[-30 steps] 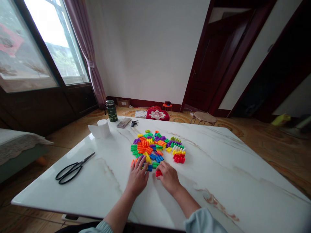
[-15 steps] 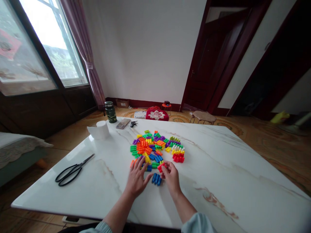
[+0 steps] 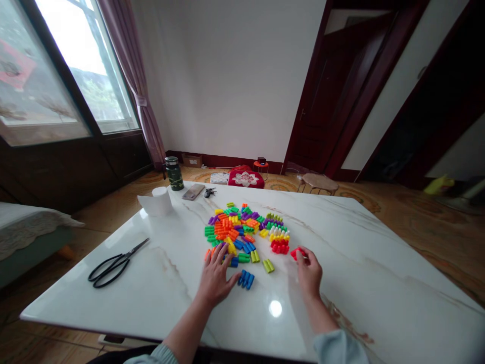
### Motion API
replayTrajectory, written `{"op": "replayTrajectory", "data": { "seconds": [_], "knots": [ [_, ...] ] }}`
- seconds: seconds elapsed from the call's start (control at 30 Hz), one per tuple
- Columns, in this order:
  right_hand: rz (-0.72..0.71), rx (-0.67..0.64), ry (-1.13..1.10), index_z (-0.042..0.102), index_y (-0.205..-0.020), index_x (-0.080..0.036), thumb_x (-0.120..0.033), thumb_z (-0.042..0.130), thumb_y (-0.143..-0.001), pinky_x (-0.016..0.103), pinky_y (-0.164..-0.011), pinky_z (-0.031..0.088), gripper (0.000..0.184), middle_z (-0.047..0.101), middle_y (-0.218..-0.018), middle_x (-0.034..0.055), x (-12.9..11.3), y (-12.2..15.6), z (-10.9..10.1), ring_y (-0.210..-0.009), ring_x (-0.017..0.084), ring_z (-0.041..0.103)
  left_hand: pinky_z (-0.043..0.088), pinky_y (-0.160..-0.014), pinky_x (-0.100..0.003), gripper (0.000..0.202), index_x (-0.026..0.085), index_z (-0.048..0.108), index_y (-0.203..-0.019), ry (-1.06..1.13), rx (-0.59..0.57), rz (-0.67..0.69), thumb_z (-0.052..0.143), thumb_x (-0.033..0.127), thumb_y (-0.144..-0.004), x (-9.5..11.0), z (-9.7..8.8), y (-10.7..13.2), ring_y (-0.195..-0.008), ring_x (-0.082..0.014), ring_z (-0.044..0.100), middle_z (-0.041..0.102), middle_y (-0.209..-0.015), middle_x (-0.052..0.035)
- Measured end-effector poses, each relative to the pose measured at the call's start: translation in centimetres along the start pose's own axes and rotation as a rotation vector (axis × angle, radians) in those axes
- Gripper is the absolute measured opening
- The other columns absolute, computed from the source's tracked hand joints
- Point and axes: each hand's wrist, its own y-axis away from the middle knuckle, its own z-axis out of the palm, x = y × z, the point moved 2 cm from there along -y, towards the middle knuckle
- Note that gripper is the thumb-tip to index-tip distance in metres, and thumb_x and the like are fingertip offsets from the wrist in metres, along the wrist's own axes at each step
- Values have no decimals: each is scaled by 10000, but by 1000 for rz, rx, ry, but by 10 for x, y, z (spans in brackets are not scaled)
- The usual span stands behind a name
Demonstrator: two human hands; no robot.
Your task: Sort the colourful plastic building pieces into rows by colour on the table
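Note:
My right hand (image 3: 309,270) pinches a red plastic building block (image 3: 297,253), just right of the row of joined red blocks (image 3: 280,246). Fingers spread, my left hand (image 3: 216,273) rests at the near edge of a mixed pile of coloured blocks (image 3: 227,228). By its thumb lies a set of blue blocks (image 3: 246,279) on the table. A yellow-green block (image 3: 268,266) sits alone between the two hands. Behind the red row stand white blocks (image 3: 279,231) and yellow ones, with green and purple rows farther back.
On the marble-patterned table (image 3: 364,253), black-handled scissors (image 3: 117,264) lie at the left. Toward the far left corner are a paper roll (image 3: 161,201), a dark green flask (image 3: 174,174), a phone (image 3: 193,191) and keys (image 3: 209,192). A stool (image 3: 319,182) stands beyond the table.
My right hand has moved right with the red block, away from the blue set to beside the red row. The lone yellow-green block now shows. My left hand has stayed nearly still.

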Motion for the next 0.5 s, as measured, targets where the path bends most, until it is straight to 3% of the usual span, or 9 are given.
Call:
{"op": "replayTrajectory", "data": {
  "seconds": [0.07, 0.17, 0.27, 0.5],
  "knots": [
    [-5, 7, 155, 684, -1012, -137, -406, 626, -700, 347, -700, 496, 416, 720, -913, 117, 20, -26, -11, -737, 222, 629, 288, -1136, -594, 490, 240, 602, -1269, -4, 1, -1, 552, 529, -877, 0, 0, 0, -1423, -337, 328, 428, -1512, -119],
    [-48, -137, 348, 692, -972, -153, -292, 615, -664, 331, -714, 484, 347, 723, -864, 93, 37, -46, -12, -751, 224, 642, 295, -1133, -589, 472, 238, 602, -1265, -15, -1, 5, 547, 514, -886, 0, 0, 0, -1427, -334, 323, 425, -1514, -123],
    [-117, -223, 538, 704, -999, -193, -257, 578, -726, 301, -713, 462, 306, 728, -902, 69, 36, -47, -2, -797, 216, 648, 298, -1132, -587, 461, 239, 598, -1267, -24, -5, 7, 536, 504, -896, 0, 0, 0, -1429, -329, 320, 427, -1513, -121],
    [-126, -208, 673, 702, -1109, -223, -223, 500, -842, 276, -676, 418, 336, 701, -1135, 73, 21, -34, 10, -908, 209, 643, 299, -1133, -581, 456, 244, 594, -1267, -37, -5, 6, 537, 501, -895, -1, 0, 0, -1424, -326, 331, 433, -1510, -116]
  ]
}}
